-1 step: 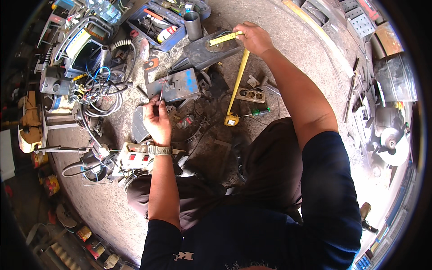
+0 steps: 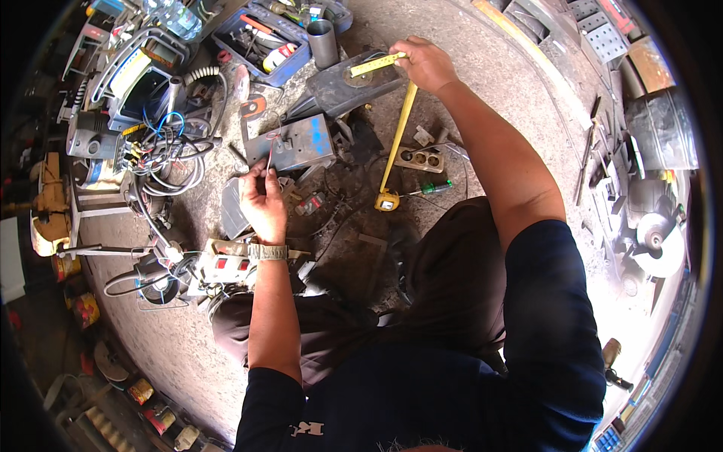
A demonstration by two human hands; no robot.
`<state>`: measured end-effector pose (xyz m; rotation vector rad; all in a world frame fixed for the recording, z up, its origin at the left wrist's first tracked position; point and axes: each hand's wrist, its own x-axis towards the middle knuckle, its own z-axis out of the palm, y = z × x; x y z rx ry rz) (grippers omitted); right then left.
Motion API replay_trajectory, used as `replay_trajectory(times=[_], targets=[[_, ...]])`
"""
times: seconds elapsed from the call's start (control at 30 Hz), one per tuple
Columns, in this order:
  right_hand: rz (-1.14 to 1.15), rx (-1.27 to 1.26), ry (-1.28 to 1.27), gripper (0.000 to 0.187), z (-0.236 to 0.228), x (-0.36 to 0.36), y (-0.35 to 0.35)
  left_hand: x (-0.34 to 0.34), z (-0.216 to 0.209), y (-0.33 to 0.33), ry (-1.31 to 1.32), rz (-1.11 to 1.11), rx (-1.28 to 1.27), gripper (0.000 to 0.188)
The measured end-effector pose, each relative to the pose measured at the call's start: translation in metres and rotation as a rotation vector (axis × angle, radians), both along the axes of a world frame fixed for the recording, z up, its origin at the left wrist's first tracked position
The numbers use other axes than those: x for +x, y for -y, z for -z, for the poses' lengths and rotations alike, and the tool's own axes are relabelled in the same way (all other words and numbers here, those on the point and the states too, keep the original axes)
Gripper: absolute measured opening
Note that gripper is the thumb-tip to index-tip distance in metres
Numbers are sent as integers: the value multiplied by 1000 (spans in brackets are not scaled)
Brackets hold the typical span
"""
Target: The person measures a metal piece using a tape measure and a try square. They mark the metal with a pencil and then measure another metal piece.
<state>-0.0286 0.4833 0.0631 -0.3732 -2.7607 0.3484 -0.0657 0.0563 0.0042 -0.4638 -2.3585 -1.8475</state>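
My right hand (image 2: 428, 65) is closed on the yellow blade of a tape measure (image 2: 398, 135). A short end of the blade sticks out leftward over a dark metal piece with a round disc (image 2: 358, 83). From the hand the rest of the blade slopes down to the yellow tape case (image 2: 387, 200), low by my right knee. My left hand (image 2: 263, 207) pinches a thin metal rod-like tool (image 2: 270, 154) whose kind I cannot make out. Its far end lies over a grey steel box-shaped piece (image 2: 297, 147) with blue marks on top.
Left stands a machine with coiled cables (image 2: 177, 162). A blue toolbox (image 2: 282, 71) and a steel pipe piece (image 2: 322, 45) are at the back. By the tape case lie a socket strip (image 2: 419, 160) and a green-handled screwdriver (image 2: 437, 187). A grinder disc (image 2: 657, 239) shows far right.
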Motion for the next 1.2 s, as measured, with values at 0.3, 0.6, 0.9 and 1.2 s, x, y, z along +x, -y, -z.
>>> replay_trajectory(times=[0.3,0.6,0.9,1.2], targets=[[-2,33,-33,21,3,-6,-9,-5,3,-9,-24,26,61,13],[18,-5,32,21,-7,-6,0,-8,5,-3,-103,-1,-67,14],[28,13,50,21,-4,-8,-3,-9,10,0,-91,-19,-69,15],[12,1,19,21,-7,-6,-2,-7,5,-3,-81,5,-12,15]])
